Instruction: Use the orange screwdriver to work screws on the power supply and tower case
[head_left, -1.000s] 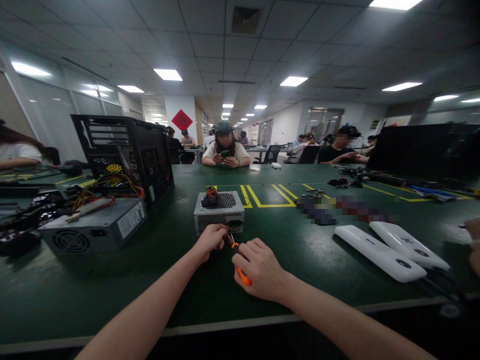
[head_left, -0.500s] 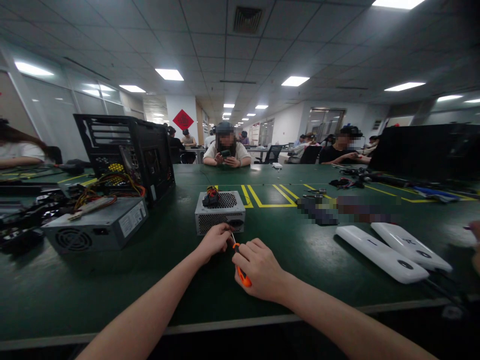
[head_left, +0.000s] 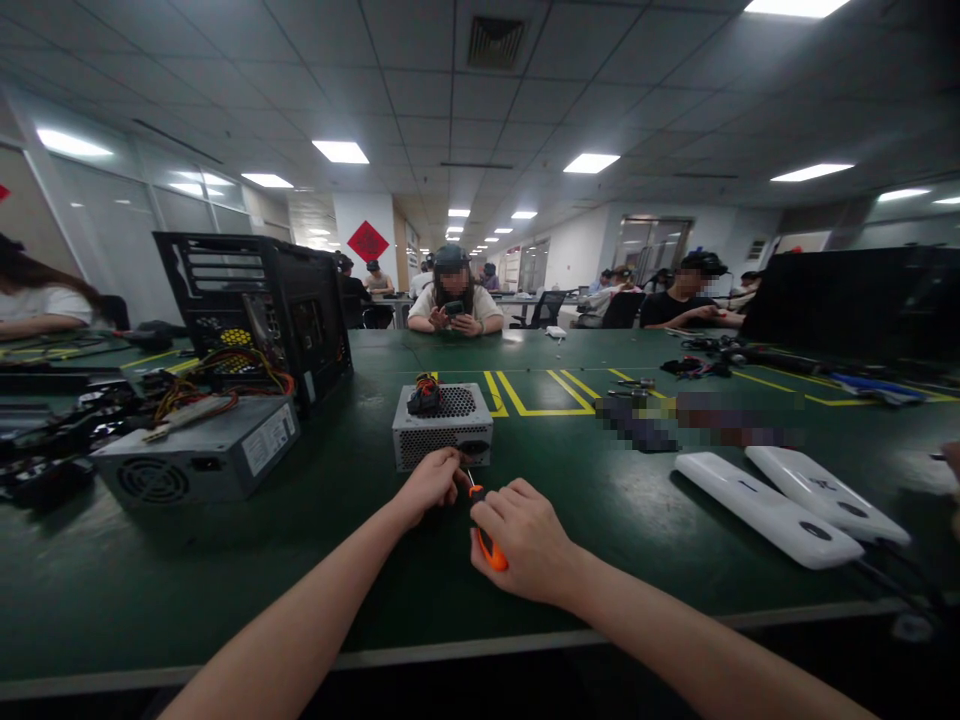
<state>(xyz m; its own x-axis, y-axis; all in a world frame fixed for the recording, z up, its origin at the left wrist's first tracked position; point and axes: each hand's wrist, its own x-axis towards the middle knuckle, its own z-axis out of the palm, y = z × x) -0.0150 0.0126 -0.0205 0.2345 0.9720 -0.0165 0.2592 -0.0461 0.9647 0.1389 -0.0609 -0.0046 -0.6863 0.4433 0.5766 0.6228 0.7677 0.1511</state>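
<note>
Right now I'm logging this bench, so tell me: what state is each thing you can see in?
Right hand: closed around the screwdriver
Screwdriver: shaft pointing toward the middle power supply; tip contact unclear
Left hand: near that power supply; grip hidden
Middle power supply: bundled cables on top
Left power supply: loose cables on top
Computer case: upright
White devices: flat, side by side
Phone-like device: held by the person opposite
</note>
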